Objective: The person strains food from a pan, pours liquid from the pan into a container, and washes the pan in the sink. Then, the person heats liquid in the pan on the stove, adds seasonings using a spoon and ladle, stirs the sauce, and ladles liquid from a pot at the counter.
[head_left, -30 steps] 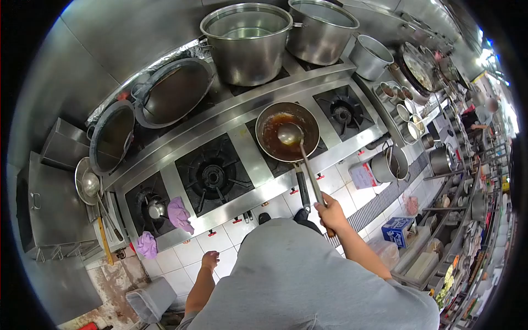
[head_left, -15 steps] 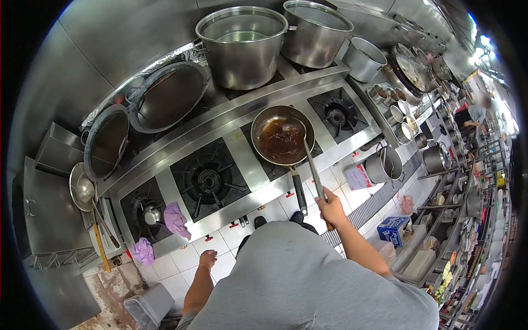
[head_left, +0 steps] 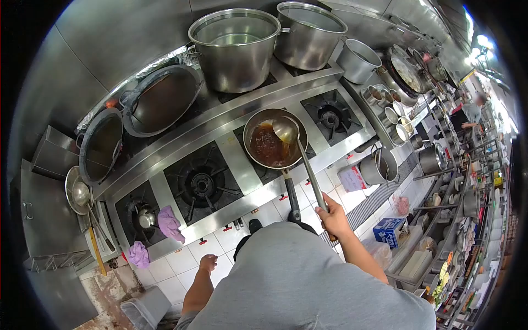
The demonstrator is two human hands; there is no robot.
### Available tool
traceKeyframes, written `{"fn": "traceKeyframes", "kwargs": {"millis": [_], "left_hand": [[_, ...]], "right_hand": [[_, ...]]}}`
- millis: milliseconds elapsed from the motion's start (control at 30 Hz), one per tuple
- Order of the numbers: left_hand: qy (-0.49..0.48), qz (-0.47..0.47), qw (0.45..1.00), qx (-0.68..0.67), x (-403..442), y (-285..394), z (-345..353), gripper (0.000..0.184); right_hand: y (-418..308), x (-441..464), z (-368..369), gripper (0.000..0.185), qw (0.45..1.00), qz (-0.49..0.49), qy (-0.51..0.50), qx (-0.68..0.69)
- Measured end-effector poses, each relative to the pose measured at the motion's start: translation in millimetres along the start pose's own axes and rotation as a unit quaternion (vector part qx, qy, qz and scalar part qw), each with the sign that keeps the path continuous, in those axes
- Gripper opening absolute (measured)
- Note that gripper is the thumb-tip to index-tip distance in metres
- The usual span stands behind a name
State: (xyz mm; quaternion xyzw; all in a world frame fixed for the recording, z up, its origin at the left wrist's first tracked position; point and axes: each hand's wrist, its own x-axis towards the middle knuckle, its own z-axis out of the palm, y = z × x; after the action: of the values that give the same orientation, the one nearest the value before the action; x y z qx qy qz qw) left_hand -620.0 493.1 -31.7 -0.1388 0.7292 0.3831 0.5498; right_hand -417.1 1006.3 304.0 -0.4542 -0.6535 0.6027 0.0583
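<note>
A ladle with a long metal handle is gripped in my right hand, fingers wrapped near its wooden end. Its bowl is tilted over the right side of a frying pan, which contains a dark brown, bubbling sauce. The pan rests on a stove burner, its black handle pointing toward me with no hand on it. My left hand hangs low at my left side, away from the stove. Its fingers look curled, and nothing shows in them.
Two large steel pots stand along the back of the stove. Wide dark-rimmed pans sit at the back left. Purple cloths lie on the front edge. Shelves with containers and a blue box line the right.
The ladle's bowl has lifted and turned in the pan, now showing more metal above the sauce. My right hand moved slightly down with it. The whole view shifted a little.
</note>
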Motion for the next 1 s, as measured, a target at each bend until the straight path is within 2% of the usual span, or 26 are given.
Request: {"fn": "traceKeyframes", "kwargs": {"millis": [33,100,167,233,300,333,367,400,433,467,500,567,700,800,900,933,967,1000], "left_hand": [[0.001,0.002,1.000,-0.002,-7,11,8,0.027],[0.063,-0.003,0.998,-0.009,-16,27,21,0.028],[0.071,0.011,0.997,-0.006,-20,39,31,0.028],[0.080,0.023,0.996,-0.005,-13,35,40,0.030],[0.062,0.114,0.987,0.097,10,16,41,0.032],[0.068,0.114,0.987,0.094,-3,27,52,0.032],[0.082,0.054,0.995,0.026,-26,48,70,0.033],[0.096,-0.005,0.994,-0.043,-32,53,81,0.035],[0.102,-0.007,0.994,-0.047,-39,58,89,0.035],[0.105,0.000,0.993,-0.053,-46,62,100,0.035],[0.108,0.006,0.992,-0.057,-50,59,109,0.036],[0.119,0.008,0.990,-0.072,-54,52,128,0.035],[0.142,0.017,0.984,-0.110,-61,24,170,0.035],[0.173,-0.023,0.973,-0.152,-84,28,211,0.034],[0.157,0.005,0.973,-0.169,-81,-5,245,0.031],[0.189,-0.030,0.965,-0.181,-93,1,261,0.032],[0.156,0.057,0.986,0.024,-95,-10,269,0.030],[0.160,0.152,0.950,0.221,-86,-37,275,0.029]], "right_hand": [[-5,-1,-4,0.061,0.999,-0.016,0.021,-0.034],[-15,-3,-13,0.061,0.999,-0.017,0.025,-0.044],[-12,1,-25,0.063,0.993,-0.059,0.036,-0.092],[4,14,-37,0.064,0.993,-0.058,0.028,-0.102],[45,42,-46,0.066,0.950,-0.271,0.067,-0.141],[42,44,-50,0.061,0.958,-0.223,0.071,-0.167],[39,51,-57,0.061,0.958,-0.227,0.066,-0.164],[37,59,-65,0.057,0.926,-0.235,0.106,-0.276],[35,65,-73,0.052,0.880,-0.239,0.144,-0.384],[33,72,-81,0.047,0.872,-0.237,0.148,-0.401],[42,83,-90,0.047,0.873,-0.241,0.141,-0.400],[67,111,-114,0.047,0.822,-0.319,0.179,-0.436],[68,147,-138,0.046,0.833,-0.357,0.127,-0.402],[51,175,-143,0.047,0.832,-0.380,0.104,-0.390],[22,201,-142,0.046,0.830,-0.404,0.097,-0.373],[14,207,-142,0.045,0.830,-0.413,0.098,-0.362],[7,211,-143,0.045,0.828,-0.419,0.091,-0.362],[1,214,-143,0.044,0.848,-0.391,0.061,-0.352]]}}
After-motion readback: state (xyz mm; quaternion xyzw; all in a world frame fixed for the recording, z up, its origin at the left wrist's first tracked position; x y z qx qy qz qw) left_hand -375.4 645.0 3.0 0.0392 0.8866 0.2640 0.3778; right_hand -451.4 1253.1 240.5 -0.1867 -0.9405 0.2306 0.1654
